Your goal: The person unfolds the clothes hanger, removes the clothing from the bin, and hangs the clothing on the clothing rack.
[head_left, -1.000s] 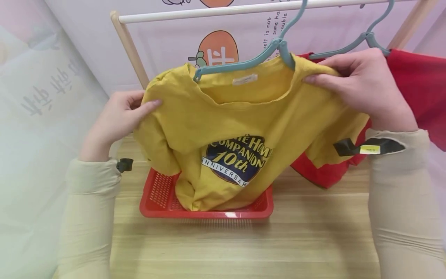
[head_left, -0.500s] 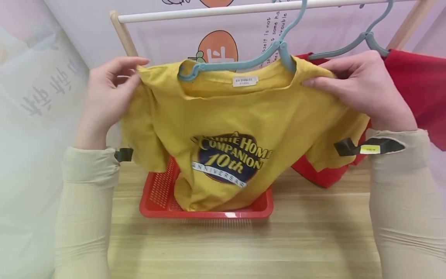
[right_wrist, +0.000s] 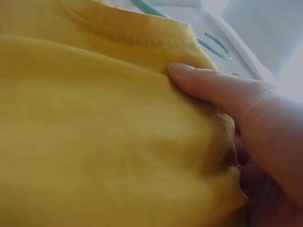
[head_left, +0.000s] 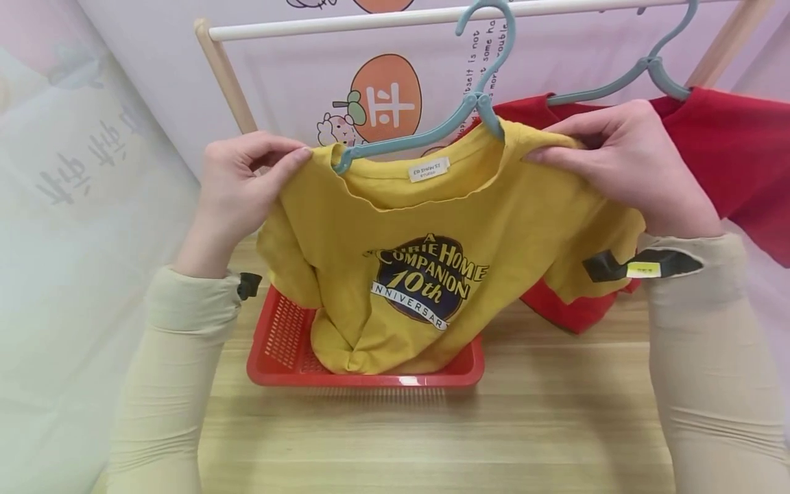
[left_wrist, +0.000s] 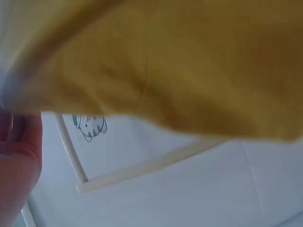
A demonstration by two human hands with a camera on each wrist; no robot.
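Note:
A yellow T-shirt [head_left: 333, 226] with a round dark print hangs spread on a blue-green hanger [head_left: 413, 142]. My left hand [head_left: 243, 185] pinches its left shoulder between thumb and fingers, near the neckline. At the other shoulder, my right hand [head_left: 636, 165] grips the cloth, thumb in front. The right wrist view shows that thumb [right_wrist: 213, 87] pressed on the fabric beside the collar. One hanger end shows at the left side of the neck opening, and the hook overlaps the rail. Yellow cloth [left_wrist: 180, 66] fills the upper left wrist view.
A white rail [head_left: 345, 26] on wooden posts runs across the back. To the right, a red garment [head_left: 734, 158] hangs on another hanger [head_left: 592, 92]. Below the shirt, a red basket [head_left: 364, 379] stands on the wooden table [head_left: 432, 446], with the shirt's hem hanging into it.
My left hand has shifted up and right along the shirt's shoulder toward the neckline. The hanger and shirt have come down and slightly left, bringing the hook fully into view.

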